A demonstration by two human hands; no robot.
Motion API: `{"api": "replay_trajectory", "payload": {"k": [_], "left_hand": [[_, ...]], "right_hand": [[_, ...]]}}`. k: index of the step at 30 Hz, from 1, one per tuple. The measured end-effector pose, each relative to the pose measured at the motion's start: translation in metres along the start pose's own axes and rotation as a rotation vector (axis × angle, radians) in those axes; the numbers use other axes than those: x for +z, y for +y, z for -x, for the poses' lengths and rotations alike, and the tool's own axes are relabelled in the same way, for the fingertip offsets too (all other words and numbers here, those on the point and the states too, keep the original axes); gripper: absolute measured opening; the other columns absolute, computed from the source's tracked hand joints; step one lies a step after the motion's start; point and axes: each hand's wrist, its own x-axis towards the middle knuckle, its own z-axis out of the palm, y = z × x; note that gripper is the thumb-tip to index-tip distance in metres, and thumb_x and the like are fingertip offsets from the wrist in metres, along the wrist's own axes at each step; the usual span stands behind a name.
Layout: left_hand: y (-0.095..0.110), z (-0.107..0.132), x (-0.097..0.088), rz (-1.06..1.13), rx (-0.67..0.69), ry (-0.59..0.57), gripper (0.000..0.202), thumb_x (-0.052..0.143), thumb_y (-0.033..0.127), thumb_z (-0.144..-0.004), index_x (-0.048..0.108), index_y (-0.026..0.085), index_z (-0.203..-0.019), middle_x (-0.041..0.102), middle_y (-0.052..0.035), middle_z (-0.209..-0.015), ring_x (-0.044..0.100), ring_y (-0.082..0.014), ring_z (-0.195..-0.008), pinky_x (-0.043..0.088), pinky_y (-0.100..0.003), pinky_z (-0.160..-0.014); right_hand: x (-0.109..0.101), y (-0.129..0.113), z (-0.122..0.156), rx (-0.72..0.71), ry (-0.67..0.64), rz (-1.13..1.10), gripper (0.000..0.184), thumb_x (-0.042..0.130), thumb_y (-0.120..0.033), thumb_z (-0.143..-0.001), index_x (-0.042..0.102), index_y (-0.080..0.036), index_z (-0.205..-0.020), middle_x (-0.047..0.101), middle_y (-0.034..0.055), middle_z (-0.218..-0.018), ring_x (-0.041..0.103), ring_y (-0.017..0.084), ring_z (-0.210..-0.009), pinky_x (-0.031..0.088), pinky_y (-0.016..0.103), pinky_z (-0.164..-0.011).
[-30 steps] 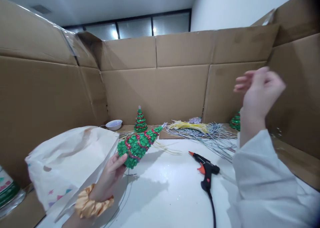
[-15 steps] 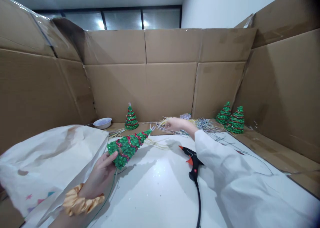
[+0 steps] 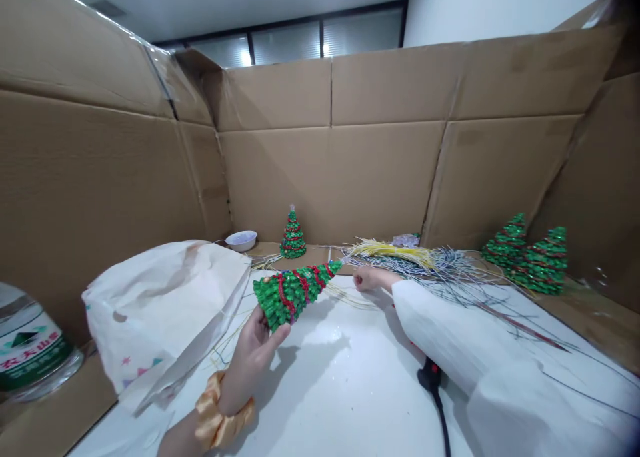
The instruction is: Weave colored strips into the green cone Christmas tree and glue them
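Observation:
A green beaded Christmas tree [image 3: 296, 293] with red garland strands lies tilted in my left hand [image 3: 260, 343], its tip pointing right and up. My fingers are wrapped round its wide base. Just right of the tip is my right hand [image 3: 369, 278], its fingers curled and pressed together; whatever they may hold is too small to make out. Behind that hand lies a bundle of yellow and white wires [image 3: 395, 250]. Under my right sleeve, a black glue gun [image 3: 431, 373] is mostly hidden, with its cable running toward me.
Another beaded tree [image 3: 293, 235] stands at the back beside a white bowl [image 3: 242, 240]. Two more trees [image 3: 543, 263] are at the right. A white bag [image 3: 160, 310] and a large water bottle [image 3: 33, 343] occupy the left. Cardboard walls [image 3: 325, 177] enclose the white table [image 3: 340, 390].
The view has turned left, bringing the bottle in. My right hand has come back from over the wire bundle to near the tree's tip. My sleeve now covers most of the glue gun.

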Motion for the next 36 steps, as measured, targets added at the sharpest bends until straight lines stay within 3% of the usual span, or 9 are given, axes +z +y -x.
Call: {"api": "replay_trajectory", "payload": {"k": [3,7,11,16,20,24,28,32,36], "left_hand": [[-0.004,0.000,0.000,-0.009,-0.003,0.008,0.030,0.064,0.028,-0.075,0.056,0.018,-0.101,0.063,-0.0060,-0.100,0.057,-0.0204,-0.098,0.043,-0.027,-0.084],[-0.008,0.002,0.001,-0.014,-0.023,-0.016,0.036,0.063,0.029,-0.075,0.055,0.019,-0.109,0.064,-0.0064,-0.101,0.056,-0.0214,-0.099,0.042,-0.028,-0.086],[-0.010,0.005,0.005,-0.045,-0.004,-0.031,0.048,0.061,0.030,-0.077,0.048,0.020,-0.122,0.058,-0.0079,-0.118,0.054,-0.0211,-0.105,0.039,-0.029,-0.092],[-0.006,0.003,0.005,-0.004,-0.036,-0.055,0.052,0.060,0.031,-0.078,0.044,0.018,-0.126,0.059,-0.0088,-0.117,0.054,-0.0203,-0.106,0.040,-0.029,-0.091],[-0.001,-0.003,0.000,0.116,-0.084,-0.058,0.047,0.062,0.029,-0.077,0.049,0.016,-0.120,0.062,-0.0085,-0.113,0.056,-0.0196,-0.102,0.042,-0.029,-0.089],[-0.002,-0.006,-0.002,0.231,-0.123,-0.062,0.042,0.063,0.027,-0.076,0.054,0.015,-0.115,0.062,-0.0094,-0.114,0.057,-0.0214,-0.103,0.042,-0.031,-0.090],[-0.002,-0.007,-0.002,0.266,-0.152,-0.057,0.050,0.064,0.027,-0.075,0.050,0.015,-0.121,0.062,-0.0100,-0.114,0.057,-0.0224,-0.104,0.043,-0.032,-0.089],[0.000,-0.008,0.000,0.263,-0.169,-0.022,0.045,0.066,0.027,-0.074,0.053,0.013,-0.115,0.063,-0.0100,-0.113,0.057,-0.0222,-0.104,0.042,-0.031,-0.091],[0.002,-0.009,0.001,0.269,-0.190,-0.013,0.044,0.067,0.028,-0.072,0.054,0.012,-0.111,0.063,-0.0110,-0.113,0.058,-0.0233,-0.103,0.043,-0.033,-0.091]], "right_hand": [[-0.014,0.003,0.008,0.007,0.018,-0.044,0.029,0.052,-0.032,-0.087,0.055,-0.014,-0.109,0.058,0.0062,-0.108,0.058,0.018,-0.092,0.050,0.037,-0.078],[-0.052,0.010,0.034,0.038,0.120,-0.140,0.025,0.050,-0.031,-0.088,0.056,-0.013,-0.103,0.061,0.0042,-0.093,0.060,0.012,-0.075,0.051,0.030,-0.067],[-0.076,0.007,0.078,0.058,0.310,-0.259,0.017,0.044,-0.013,-0.086,0.052,-0.011,-0.100,0.065,0.0082,-0.078,0.061,0.012,-0.053,0.046,0.024,-0.051],[-0.070,-0.011,0.138,-0.035,0.583,-0.395,0.026,0.033,-0.010,-0.086,0.044,-0.018,-0.109,0.062,0.0084,-0.101,0.064,0.010,-0.065,0.046,0.020,-0.056],[-0.062,-0.027,0.165,-0.129,0.856,-0.525,0.024,0.035,-0.009,-0.082,0.050,-0.018,-0.098,0.062,0.0041,-0.082,0.060,0.011,-0.060,0.043,0.022,-0.052],[-0.060,-0.038,0.171,-0.141,1.003,-0.538,0.019,0.036,-0.009,-0.078,0.046,-0.019,-0.090,0.058,0.0007,-0.072,0.053,0.011,-0.056,0.039,0.023,-0.053],[-0.059,-0.045,0.167,-0.155,1.007,-0.583,0.012,0.035,-0.012,-0.080,0.040,-0.020,-0.086,0.053,-0.0007,-0.067,0.048,0.012,-0.057,0.035,0.023,-0.053],[-0.058,-0.050,0.164,-0.147,0.986,-0.598,0.004,0.035,-0.020,-0.085,0.038,-0.021,-0.082,0.046,-0.0021,-0.066,0.042,0.012,-0.056,0.031,0.023,-0.052],[-0.059,-0.052,0.165,-0.231,0.974,-0.583,0.027,0.031,-0.037,-0.091,0.034,-0.021,-0.070,0.038,-0.0032,-0.061,0.037,0.011,-0.055,0.028,0.023,-0.052]]}}
